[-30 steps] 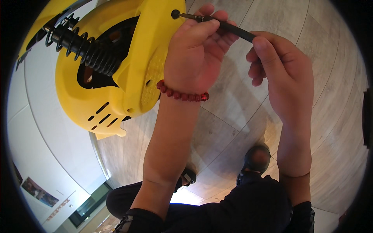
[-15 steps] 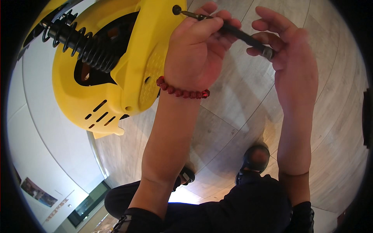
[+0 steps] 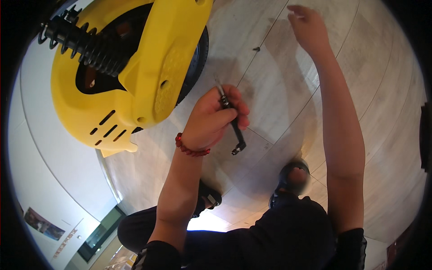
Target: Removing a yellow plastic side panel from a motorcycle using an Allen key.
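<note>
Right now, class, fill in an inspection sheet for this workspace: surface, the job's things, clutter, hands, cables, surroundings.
Surface: pale tiled floor with thin joints.
Job's things: yellow vehicle body with a black coil spring and a tyre edge; black L-shaped tool.
Clutter: one small dark bit on the floor.
Hands: left hand closed round the tool, red bead bracelet on its wrist; right hand reaches out, holding nothing that shows.
Cables: nothing seen.
Surroundings: the person's dark shoes; white curved wall at the left.
</note>
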A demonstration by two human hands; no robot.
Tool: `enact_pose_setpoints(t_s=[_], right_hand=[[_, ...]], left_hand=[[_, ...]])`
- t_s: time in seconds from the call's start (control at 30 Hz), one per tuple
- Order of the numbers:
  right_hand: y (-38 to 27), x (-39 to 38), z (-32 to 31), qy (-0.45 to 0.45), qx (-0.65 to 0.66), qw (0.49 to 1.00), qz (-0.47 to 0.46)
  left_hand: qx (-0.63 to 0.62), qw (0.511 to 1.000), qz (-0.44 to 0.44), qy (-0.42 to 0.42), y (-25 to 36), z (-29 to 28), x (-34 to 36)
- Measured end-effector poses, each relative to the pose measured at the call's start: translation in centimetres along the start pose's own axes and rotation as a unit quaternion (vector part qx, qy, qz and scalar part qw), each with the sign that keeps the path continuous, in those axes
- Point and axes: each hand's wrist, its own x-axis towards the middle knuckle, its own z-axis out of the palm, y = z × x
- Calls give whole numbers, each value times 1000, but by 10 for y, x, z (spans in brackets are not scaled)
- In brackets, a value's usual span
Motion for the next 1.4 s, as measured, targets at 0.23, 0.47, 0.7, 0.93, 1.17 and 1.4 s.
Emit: enact_pose_setpoints(t_s=[0.23,0.47,0.7,0.93,1.17,1.4], right_hand=[[-23,-75,68,-132,-76,980,-130],[-21,-86,128,-240,-113,937,-227],[-36,-99,117,-169,-40,967,-186],[-38,-112,133,-322,-192,888,-267],[25,-31,56,-33,-80,990,-110],[37,-7,36,-91,-33,993,-67]], left_hand=[[38,997,-31,58,-25,-25,-11],[61,994,-53,71,-36,-23,-11],[85,988,-69,106,-42,-30,-20],[67,987,-82,124,-55,-42,-29],[75,990,-65,98,-51,-42,-20],[80,987,-83,112,-50,-31,-12]])
